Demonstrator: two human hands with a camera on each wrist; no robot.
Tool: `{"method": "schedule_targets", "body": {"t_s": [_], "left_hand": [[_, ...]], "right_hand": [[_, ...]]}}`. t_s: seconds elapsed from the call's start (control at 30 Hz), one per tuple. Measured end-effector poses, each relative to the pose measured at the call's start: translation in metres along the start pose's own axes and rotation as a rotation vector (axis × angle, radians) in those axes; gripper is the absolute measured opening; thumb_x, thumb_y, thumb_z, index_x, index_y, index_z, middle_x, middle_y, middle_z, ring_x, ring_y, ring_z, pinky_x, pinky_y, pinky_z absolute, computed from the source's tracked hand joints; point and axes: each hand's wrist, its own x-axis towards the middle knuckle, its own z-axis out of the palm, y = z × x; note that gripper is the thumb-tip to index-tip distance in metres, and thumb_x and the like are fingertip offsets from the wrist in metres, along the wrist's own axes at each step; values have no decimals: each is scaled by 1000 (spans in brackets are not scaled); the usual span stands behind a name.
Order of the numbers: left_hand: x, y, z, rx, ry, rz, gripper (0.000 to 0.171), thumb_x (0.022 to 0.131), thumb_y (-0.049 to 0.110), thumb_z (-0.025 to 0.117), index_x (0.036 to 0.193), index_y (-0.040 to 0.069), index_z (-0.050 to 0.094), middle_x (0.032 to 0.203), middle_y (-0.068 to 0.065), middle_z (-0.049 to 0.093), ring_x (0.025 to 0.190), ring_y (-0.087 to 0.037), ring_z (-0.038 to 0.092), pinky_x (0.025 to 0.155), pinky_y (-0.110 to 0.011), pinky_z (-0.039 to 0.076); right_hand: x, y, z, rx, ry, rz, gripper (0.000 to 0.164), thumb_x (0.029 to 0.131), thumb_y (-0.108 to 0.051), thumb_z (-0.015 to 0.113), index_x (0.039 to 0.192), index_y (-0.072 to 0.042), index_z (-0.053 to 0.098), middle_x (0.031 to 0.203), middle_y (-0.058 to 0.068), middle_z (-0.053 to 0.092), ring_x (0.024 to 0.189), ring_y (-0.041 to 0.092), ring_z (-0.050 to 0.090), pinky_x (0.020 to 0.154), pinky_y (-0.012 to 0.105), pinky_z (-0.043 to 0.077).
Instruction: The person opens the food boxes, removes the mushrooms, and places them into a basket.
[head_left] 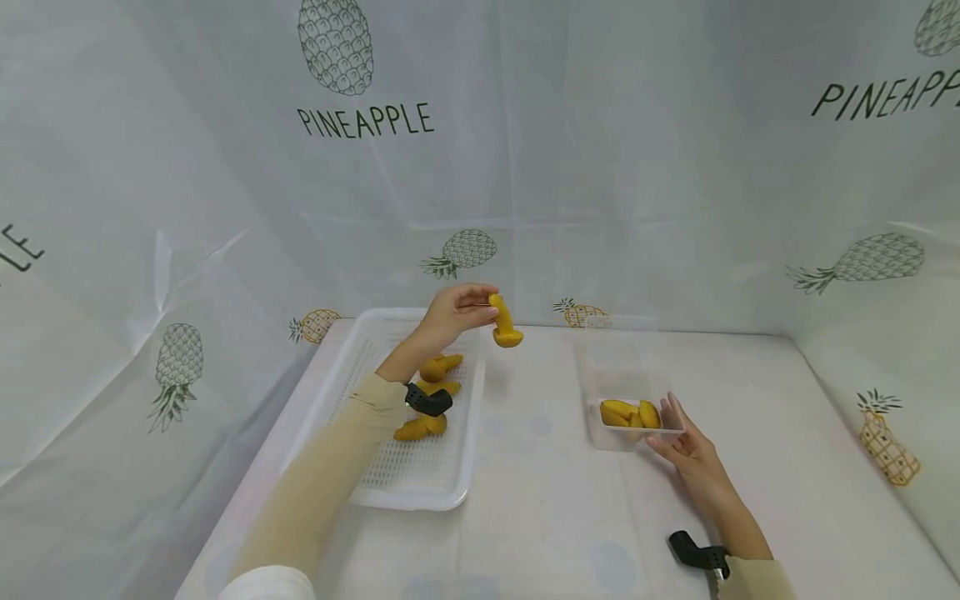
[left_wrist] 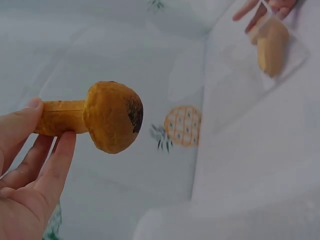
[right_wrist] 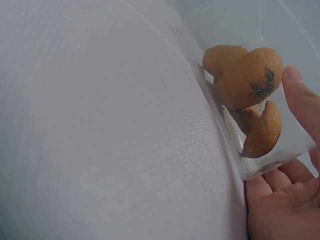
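Note:
In the head view, my left hand holds a yellow-brown mushroom by its stem, raised above the table beside the basket, cap downward. The left wrist view shows thumb and fingers pinching the stem; the rounded cap has a dark patch. My right hand grips the near right corner of a clear plastic box, its thumb and fingers on the outside. Several mushrooms lie in that box. From the right wrist, one dark-marked cap shows through the clear wall near the thumb.
A white perforated basket stands on the left of the table, with several more mushrooms in it under the left forearm. Behind the table hangs a white sheet printed with pineapples. A black camera sits on the left wrist.

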Motion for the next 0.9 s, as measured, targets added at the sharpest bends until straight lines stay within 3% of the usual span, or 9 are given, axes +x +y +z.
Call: {"method": "schedule_targets", "body": {"t_s": [0.17, 0.43, 0.63, 0.9], "left_hand": [[-19, -7, -33, 33, -10, -22, 40, 98, 6, 64, 136, 0, 56, 130, -17, 60, 114, -28, 62, 93, -36, 54], [-48, -21, -76, 171, -122, -94, 46, 98, 13, 67, 139, -3, 54, 131, -13, 62, 118, -27, 59, 94, -40, 54], [-67, -35, -96, 172, -209, -163, 45, 97, 9, 66, 137, -8, 54, 127, -16, 63, 115, -30, 62, 92, -37, 55], [-87, -53, -112, 160, -270, -221, 45, 97, 6, 65, 136, -12, 52, 129, -22, 61, 112, -24, 64, 100, -50, 48]], "right_hand": [[0, -1, 0, -1, -4, -15, 86, 99, -9, 64, 162, -17, 7, 160, 28, 7, 149, 32, 11, 97, 3, 32], [2, -4, 0, 35, -17, -28, 86, 99, -6, 63, 162, -18, 5, 160, 29, 4, 149, 35, 7, 98, 3, 32], [2, -4, 0, 27, -14, -18, 86, 99, -7, 63, 162, -19, 5, 160, 29, 5, 150, 32, 9, 98, 4, 32], [0, -3, 2, 11, -14, -2, 86, 100, -11, 63, 162, -22, 5, 162, 26, 4, 150, 33, 7, 98, 3, 31]]}}
